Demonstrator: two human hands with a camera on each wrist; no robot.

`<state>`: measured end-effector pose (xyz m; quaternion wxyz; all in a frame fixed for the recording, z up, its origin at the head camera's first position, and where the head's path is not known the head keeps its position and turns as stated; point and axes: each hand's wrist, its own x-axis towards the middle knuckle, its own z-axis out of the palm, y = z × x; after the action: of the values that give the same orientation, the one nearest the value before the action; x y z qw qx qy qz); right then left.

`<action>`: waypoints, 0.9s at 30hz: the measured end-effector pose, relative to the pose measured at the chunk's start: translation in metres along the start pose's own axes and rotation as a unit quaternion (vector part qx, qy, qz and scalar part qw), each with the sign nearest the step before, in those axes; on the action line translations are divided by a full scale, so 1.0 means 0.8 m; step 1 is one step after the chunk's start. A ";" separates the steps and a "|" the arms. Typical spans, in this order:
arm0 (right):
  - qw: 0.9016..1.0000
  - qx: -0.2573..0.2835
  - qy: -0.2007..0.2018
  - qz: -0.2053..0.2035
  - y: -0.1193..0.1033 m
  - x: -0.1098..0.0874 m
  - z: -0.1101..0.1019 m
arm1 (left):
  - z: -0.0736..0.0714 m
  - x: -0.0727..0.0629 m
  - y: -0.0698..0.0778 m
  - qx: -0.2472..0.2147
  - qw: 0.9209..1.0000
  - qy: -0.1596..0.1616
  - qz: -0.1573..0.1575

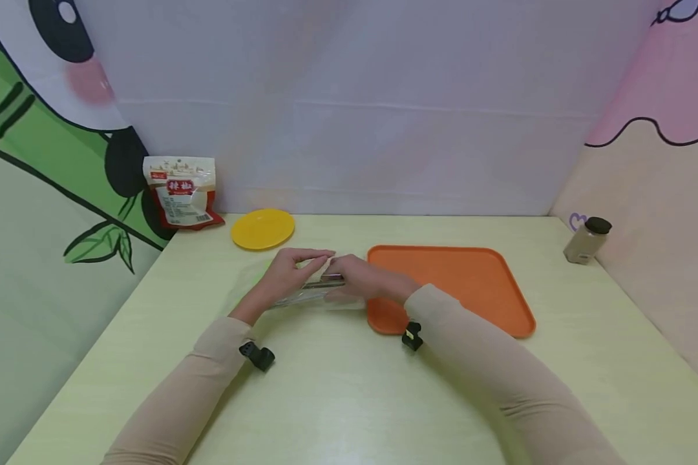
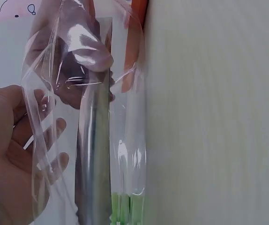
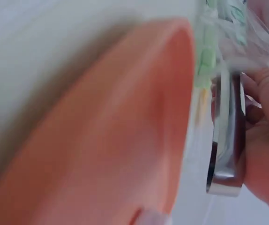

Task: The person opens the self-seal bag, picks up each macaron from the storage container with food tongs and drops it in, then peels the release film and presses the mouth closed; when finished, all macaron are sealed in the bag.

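Note:
My left hand [image 1: 283, 276] pinches the clear plastic bag [image 2: 127, 115], thumb and forefinger almost together in the head view. Beside it, my right hand [image 1: 365, 276] grips shiny metal tongs [image 3: 228, 152]. The bent end of the tongs juts out in the right wrist view, while their long arms run along the bag in the left wrist view. Film partly covers both hands, and glare makes it hard to tell how much of the tongs lies inside. Green pieces [image 2: 123, 208] show at the bag's lower part; their kind is unclear.
An orange tray [image 1: 454, 284] lies right of the hands, under the right forearm. Behind the hands sits a yellow plate [image 1: 263, 229], with a red and white food packet [image 1: 180, 194] at its left. A black-capped jar [image 1: 587, 240] stands by the right edge.

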<state>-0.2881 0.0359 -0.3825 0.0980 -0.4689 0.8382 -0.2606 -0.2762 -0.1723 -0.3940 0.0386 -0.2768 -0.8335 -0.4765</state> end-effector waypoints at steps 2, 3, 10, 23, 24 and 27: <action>0.999 -0.016 -0.018 0.028 -0.001 -0.013 -0.008 | 0.000 0.000 0.000 -0.002 1.000 -0.002 -0.004; 0.999 -0.023 -0.025 0.041 -0.001 -0.021 -0.013 | 0.000 0.000 -0.001 -0.005 1.000 -0.004 -0.006; 0.998 -0.004 0.008 0.054 0.010 -0.088 -0.045 | 0.001 0.000 -0.001 -0.009 1.000 -0.005 -0.004; 0.989 0.010 0.107 0.100 0.053 -0.221 -0.070 | 0.000 -0.002 0.003 -0.007 1.000 -0.010 0.000; 0.989 0.004 0.112 0.099 0.056 -0.229 -0.071 | 0.000 -0.001 0.004 -0.005 1.000 -0.009 0.000; 0.987 0.000 0.124 0.105 0.064 -0.252 -0.077 | -0.001 0.000 0.004 -0.002 1.000 -0.007 0.000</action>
<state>-0.2419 0.2477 -0.3732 0.0202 -0.3422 0.8886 -0.3048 -0.2747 -0.1718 -0.3909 0.0319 -0.2806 -0.8327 -0.4762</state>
